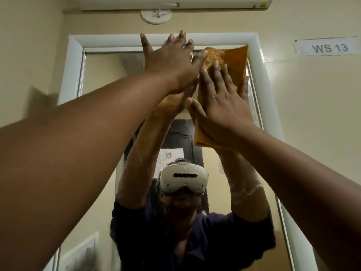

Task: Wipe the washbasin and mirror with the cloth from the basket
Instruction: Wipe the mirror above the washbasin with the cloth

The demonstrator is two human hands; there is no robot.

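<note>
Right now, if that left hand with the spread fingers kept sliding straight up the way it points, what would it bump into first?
The left hand already reaches the mirror frame; its fingertips overlap the frame's top bar. Beyond that is bare wall, then probably the round ceiling fitting, though depth is unclear.

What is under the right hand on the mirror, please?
The orange cloth lies under the right hand, whose flat fingers press it against the mirror near the top right corner. The glass behind the cloth is hidden.

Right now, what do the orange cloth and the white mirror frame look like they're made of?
Orange cloth: soft woven or microfibre fabric, matte, with a fuzzy nap on its folded-over corner. Mirror frame: smooth white, faintly glossy, rounded moulding, probably plastic or painted wood.
</note>
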